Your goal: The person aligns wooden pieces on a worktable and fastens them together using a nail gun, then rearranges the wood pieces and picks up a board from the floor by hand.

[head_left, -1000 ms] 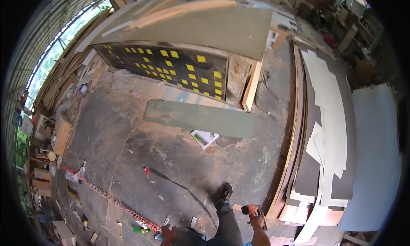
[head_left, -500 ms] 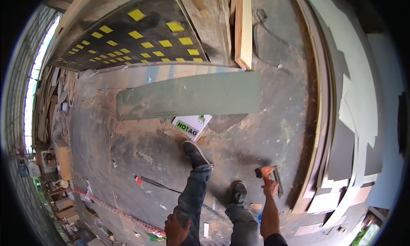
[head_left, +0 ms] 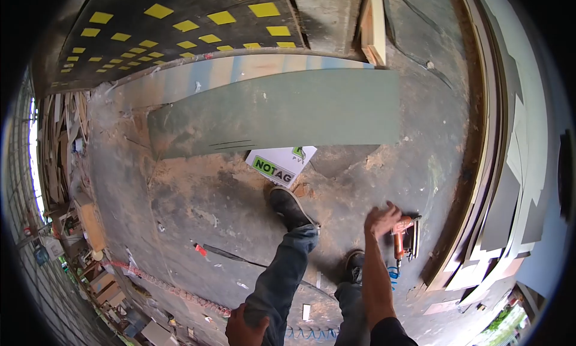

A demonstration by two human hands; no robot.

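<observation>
An orange pneumatic nail gun lies on the floor at the right, with a blue air hose at its handle end. Just left of the tool, my right hand reaches out with its fingers apart and nothing in them. My left hand rests on my bent left leg, thumb spread from the fingers. Ahead of my feet, a white printed sheet reading NOTAG lies against the near edge of a long grey-green panel.
Stacked sheets and boards line the right side. A dark board with yellow squares stands at the back. Scrap wood fills the left. A pinkish coiled hose and a black strap lie across the dusty floor.
My right hand has let go of the nail gun, which now lies on the floor, and has moved up and left of it. The view has shifted; my left hand stays on my leg.
</observation>
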